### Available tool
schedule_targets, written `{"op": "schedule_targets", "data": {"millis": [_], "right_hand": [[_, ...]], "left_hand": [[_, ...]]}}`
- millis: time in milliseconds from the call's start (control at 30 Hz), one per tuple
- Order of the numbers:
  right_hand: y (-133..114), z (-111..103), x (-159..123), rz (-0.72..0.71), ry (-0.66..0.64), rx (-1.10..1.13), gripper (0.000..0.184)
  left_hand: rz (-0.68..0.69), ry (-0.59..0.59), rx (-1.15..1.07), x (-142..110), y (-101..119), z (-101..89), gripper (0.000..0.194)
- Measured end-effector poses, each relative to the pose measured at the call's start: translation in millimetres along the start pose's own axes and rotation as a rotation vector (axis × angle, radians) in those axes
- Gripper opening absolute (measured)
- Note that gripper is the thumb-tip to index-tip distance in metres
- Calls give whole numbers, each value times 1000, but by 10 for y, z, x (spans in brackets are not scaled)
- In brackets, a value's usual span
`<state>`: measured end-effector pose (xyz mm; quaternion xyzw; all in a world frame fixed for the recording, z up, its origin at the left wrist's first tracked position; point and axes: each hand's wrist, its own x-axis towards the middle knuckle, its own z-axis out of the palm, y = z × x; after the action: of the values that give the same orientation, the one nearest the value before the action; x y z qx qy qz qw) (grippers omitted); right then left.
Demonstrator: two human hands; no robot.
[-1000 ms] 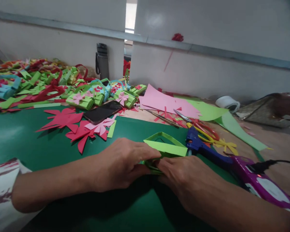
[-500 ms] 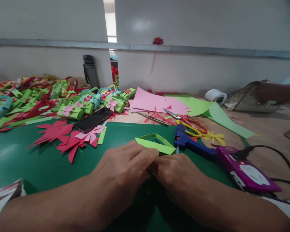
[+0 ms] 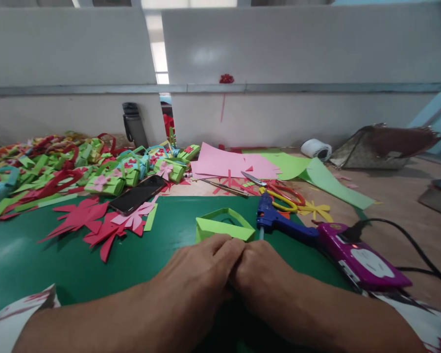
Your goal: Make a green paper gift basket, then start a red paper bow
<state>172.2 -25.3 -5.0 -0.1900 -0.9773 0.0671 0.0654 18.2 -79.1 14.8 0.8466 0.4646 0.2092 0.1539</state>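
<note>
Low in the middle of the view, a small light-green paper basket (image 3: 224,227) with a folded strip handle stands at the far side of my fingers. My left hand (image 3: 206,264) is closed on its near side, knuckles up. Pressed against it, my right hand (image 3: 259,267) is also closed on the near side of the basket. The fingertips of both hands and the part they grip are hidden behind the knuckles. Just right of the basket lies a blue glue gun (image 3: 275,219), its nozzle end close to my right hand.
A purple power strip (image 3: 363,257) with black cables lies at right. Scissors (image 3: 282,193) and pink paper sheets (image 3: 235,164) are behind. Red paper flowers (image 3: 83,215) and a phone (image 3: 138,194) lie left, before heaped paper baskets (image 3: 106,181). A bottle (image 3: 134,125) stands by the wall.
The camera view has tilted up and levelled. Both hands have drawn together over the basket's near side, and the fingers seen earlier are now covered by the knuckles.
</note>
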Motion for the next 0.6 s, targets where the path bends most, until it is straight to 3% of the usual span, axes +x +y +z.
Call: {"op": "schedule_targets", "data": {"millis": [200,333,433,500,600], "right_hand": [[20,-149,-78,-141,89,-3,21],[81,-368,-152,-172,288,243,16],[198,-492,-202,43,495,314,8],[283,-521,-222,243,414,338,8],[366,-523,-243,376,222,403,10]], "left_hand": [[-95,-80,14,45,-149,116,22],[-158,-152,42,46,-140,42,15],[-134,-217,112,68,-148,-3,10],[-113,-253,149,86,-169,-17,16],[-59,-258,97,111,-201,-37,17]]}}
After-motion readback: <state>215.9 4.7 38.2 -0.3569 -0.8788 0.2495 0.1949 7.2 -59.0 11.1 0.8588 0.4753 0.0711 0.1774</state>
